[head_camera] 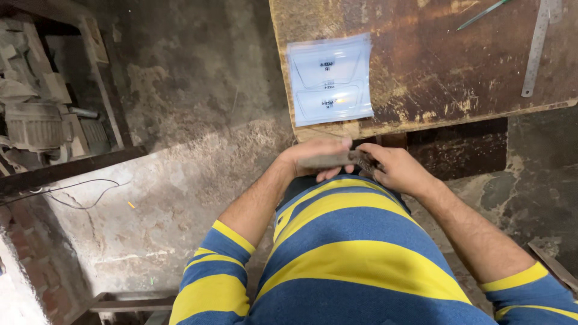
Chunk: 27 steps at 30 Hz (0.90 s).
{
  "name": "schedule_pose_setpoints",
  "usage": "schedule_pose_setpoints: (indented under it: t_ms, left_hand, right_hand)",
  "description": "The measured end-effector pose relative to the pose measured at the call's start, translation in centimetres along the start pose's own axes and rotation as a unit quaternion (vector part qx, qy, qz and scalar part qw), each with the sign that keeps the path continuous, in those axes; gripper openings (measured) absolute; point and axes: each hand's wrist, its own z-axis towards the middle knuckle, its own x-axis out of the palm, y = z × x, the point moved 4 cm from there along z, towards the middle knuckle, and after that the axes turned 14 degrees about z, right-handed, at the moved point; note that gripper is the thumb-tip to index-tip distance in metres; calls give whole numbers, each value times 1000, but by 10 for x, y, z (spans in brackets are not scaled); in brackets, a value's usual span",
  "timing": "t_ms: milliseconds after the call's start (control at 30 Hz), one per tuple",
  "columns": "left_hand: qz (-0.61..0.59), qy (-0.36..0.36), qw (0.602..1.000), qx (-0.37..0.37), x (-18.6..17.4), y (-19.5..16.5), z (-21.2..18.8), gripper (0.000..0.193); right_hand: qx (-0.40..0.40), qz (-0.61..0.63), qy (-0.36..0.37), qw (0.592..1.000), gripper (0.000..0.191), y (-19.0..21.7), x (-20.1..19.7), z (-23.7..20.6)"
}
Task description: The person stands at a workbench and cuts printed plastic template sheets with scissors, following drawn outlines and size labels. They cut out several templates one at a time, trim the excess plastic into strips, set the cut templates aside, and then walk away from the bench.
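Worn brown wooden surface (pixel 433 66) bearing a white template sheet (pixel 329 79), steel ruler (pixel 536 48) and green pencil (pixel 481 14).

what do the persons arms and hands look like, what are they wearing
Both arms are bare from above the elbow down, with dark hair on the forearms. The short sleeves are blue with yellow stripes and yellow cuffs, matching the shirt. The left hand and right hand wear no gloves, rings or watch that I can see.
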Motion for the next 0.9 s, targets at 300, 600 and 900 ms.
schedule_pose_setpoints:
  t_ms: [300,600,900]
  left_hand:
    - [81,-411,906,-58,-50,28,48,48]
    - [-321,-515,795,-9,-38,37,85,40]
    - [-317,-530,776,126,-29,32,111,31]
  right_hand:
    - [192,270,-257,908,43,-64,-26,-43]
    - [178,375,-271,868,38,-79,-44,-38]
    - [173,383,-240,875,39,-84,-75,-28]
